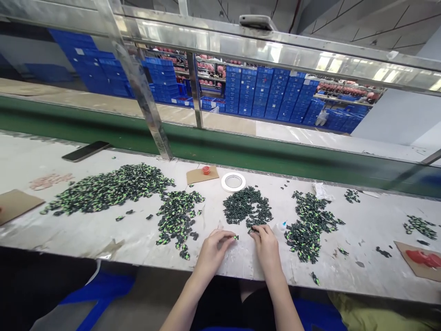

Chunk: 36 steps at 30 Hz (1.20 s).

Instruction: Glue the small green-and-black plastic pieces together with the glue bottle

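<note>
A long, scuffed pale grey worktable (86,239) runs across the foreground, backed by a dark green conveyor belt (241,154) that spans the full width. A shiny steel frame with slanted posts (144,101) rises from the table and carries an overhead rail (275,50) that reflects bright strip lights. Beyond it, tall stacks of blue plastic crates (268,94) stand on a pale glossy floor (310,135). A plain light grey wall (399,115) closes the right side.
</note>
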Motion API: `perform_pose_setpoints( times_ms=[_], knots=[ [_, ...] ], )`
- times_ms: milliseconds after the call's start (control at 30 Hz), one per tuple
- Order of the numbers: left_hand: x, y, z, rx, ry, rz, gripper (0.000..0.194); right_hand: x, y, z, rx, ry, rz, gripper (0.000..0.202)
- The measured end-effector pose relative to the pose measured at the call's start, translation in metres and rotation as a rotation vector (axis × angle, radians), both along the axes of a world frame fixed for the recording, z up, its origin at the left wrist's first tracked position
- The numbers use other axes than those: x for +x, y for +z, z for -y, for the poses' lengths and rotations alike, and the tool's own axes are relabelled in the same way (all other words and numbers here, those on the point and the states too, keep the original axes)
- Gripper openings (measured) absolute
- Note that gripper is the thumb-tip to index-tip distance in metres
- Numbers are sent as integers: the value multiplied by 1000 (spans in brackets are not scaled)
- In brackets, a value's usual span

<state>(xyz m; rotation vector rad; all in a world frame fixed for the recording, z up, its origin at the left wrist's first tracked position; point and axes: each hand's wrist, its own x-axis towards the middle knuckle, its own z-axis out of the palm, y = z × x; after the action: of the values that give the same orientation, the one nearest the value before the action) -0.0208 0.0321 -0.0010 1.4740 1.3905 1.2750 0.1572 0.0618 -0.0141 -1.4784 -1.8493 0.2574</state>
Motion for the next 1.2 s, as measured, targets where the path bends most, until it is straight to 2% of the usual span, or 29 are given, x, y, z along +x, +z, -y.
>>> perform_pose_setpoints(
  times_ms=[133, 233, 300, 433, 567, 833, 967, 1200],
  knots=[
    [0, -1, 0, 10, 13, 14, 14, 2, 0, -1, 87, 31, -64, 26],
    [3, 0, 1, 2, 9, 44, 13, -1, 7, 6, 116, 46, -190, 30],
    [6, 2, 1, -1, 8, 61, 12, -6, 15, 14, 62, 40, -327, 26],
    [13, 11, 3, 48, 28, 35, 15, -19, 29, 31, -159, -21, -632, 21],
    [18, 20, 6, 133, 1, -16, 17, -25, 35, 37, -261, -27, -798, 19],
    [20, 22, 9, 158, -44, -26, 17, -24, 32, 36, -341, 51, -956, 19],
    [19, 23, 10, 139, -73, 1, 16, -23, 32, 37, -337, 59, -967, 18],
    [22, 28, 11, 40, -82, 119, 16, -23, 32, 39, -134, 111, -868, 10]
  ],
)
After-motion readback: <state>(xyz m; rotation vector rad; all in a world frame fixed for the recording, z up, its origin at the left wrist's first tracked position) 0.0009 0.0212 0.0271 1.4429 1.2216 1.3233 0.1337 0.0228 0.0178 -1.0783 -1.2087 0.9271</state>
